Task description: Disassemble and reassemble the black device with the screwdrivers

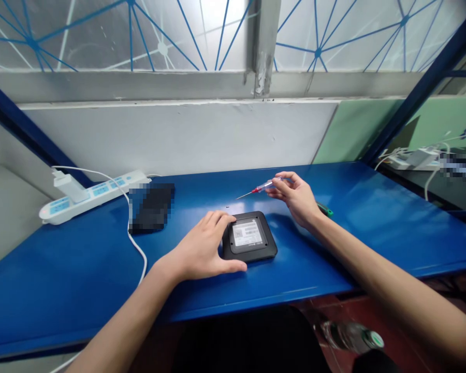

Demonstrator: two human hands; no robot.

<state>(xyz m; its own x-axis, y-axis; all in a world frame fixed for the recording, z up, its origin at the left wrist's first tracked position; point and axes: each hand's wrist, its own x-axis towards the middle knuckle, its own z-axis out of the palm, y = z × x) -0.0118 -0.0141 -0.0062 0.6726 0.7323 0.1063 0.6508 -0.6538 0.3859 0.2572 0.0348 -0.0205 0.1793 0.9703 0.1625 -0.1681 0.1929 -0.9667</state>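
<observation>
A black square device [270,247] with rounded corners and a white printed label lies flat on the blue table. My left hand [202,243] grips its left side, fingers at the far edge and thumb along the near edge. In my right hand [293,197] is a thin screwdriver [262,186] with a clear handle and a red collar, held between thumb and fingers. Its shaft points left, above the table beyond the device and apart from it. A tiny dark piece, perhaps a screw [227,207], lies just past the device.
A white power strip [101,194] with a plugged-in charger [70,186] lies at the back left, its white cable [140,248] running forward. Beside it is a black phone-like object [155,207]. A green-and-black object [325,209] is partly behind my right wrist. A bottle [351,335] lies below.
</observation>
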